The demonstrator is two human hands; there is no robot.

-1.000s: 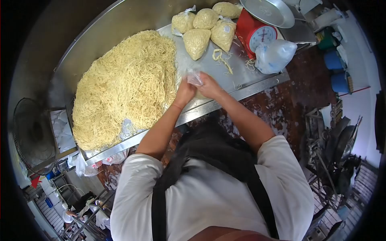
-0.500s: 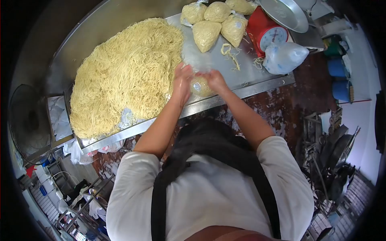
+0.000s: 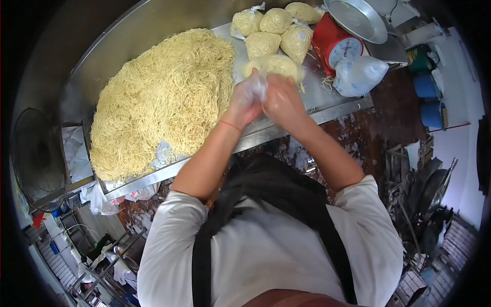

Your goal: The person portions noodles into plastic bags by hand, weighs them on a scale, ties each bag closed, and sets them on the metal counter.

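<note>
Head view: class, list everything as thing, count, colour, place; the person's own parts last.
Table: 1, silver, centre top
Noodle heap: 1, pale yellow, table left
Noodle bags: 5, yellow, table's far side
Blurred noodle bag: 1, yellow, table's middle
Loose strands: several, yellow, near scale
Scale: 1, red, right of bags
Round pan: 1, silver, atop scale
Plastic bundle: 1, whitish-blue, before scale
Fan: 1, dark, left edge
Buckets: 2, blue, right
Container: 1, green, above buckets
Carrier bags: several, white, lower left
Kitchenware: uncountable, mixed, lower corners
Apron: 1, black, person's front
Shirt: 1, white, person's torso
Left grip: 1, bare hand, at clear plastic
Right grip: 1, bare hand, beside left grip
</note>
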